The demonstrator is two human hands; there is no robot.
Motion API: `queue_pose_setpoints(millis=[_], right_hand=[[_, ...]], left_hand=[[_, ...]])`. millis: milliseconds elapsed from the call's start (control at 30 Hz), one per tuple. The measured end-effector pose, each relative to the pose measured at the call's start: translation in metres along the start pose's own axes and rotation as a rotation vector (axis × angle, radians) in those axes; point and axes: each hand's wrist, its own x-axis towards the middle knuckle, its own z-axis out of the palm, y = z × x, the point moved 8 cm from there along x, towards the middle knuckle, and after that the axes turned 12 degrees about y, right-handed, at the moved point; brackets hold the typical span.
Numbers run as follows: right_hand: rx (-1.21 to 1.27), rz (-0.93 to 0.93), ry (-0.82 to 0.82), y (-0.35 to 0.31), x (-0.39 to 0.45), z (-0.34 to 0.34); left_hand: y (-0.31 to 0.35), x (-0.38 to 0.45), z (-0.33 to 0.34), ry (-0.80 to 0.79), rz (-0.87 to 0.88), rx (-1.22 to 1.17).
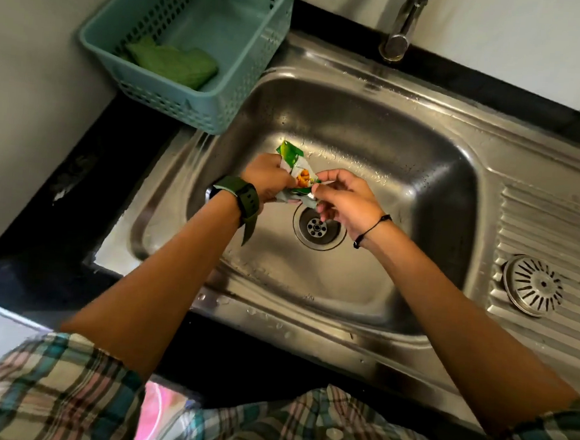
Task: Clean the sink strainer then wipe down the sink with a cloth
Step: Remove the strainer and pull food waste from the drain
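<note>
At frame centre, above the steel sink point(372, 150), our left hand point(267, 180) grips a crumpled green-and-orange foil packet point(300, 177); our right hand point(344, 203) pinches its edge. The round slotted metal strainer point(533, 285) lies right, on the drainboard; a green cloth point(171, 62) sits in the teal basket point(173, 105), upper left.

Black counter point(64, 183) with steel sink point(492, 158), teal basket point(173, 105); strainer point(533, 286) on the drainboard.

The faucet point(403, 25) is cut off at the top edge; the sachet point(297, 175) print is unreadable.
</note>
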Motion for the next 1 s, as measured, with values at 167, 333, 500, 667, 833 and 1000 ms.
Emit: queue_pose_setpoints(millis=[167,333,500,667,833,1000], right_hand=[[0.096,-0.005,-0.055,-0.019,-0.060,0.029],[0.187,0.014,-0.237,-0.027,-0.138,0.090],[0.109,0.025,-0.590,-0.004,-0.226,0.185],[-0.134,0.064,-0.897,0.074,-0.314,0.267],[-0.445,0.202,-0.976,0.192,-0.364,0.306],[-0.754,0.254,-0.888,0.304,-0.361,0.322]], left_hand=[[0.009,-0.062,-0.039,0.039,0.116,-0.129],[-0.018,-0.141,-0.118,0.314,0.219,-0.116],[-0.083,-0.245,-0.202,0.637,0.197,-0.251],[-0.192,-0.342,-0.258,0.989,-0.005,-0.409],[-0.343,-0.370,-0.266,1.165,-0.322,-0.578],[-0.468,-0.337,-0.249,1.085,-0.573,-0.661]])
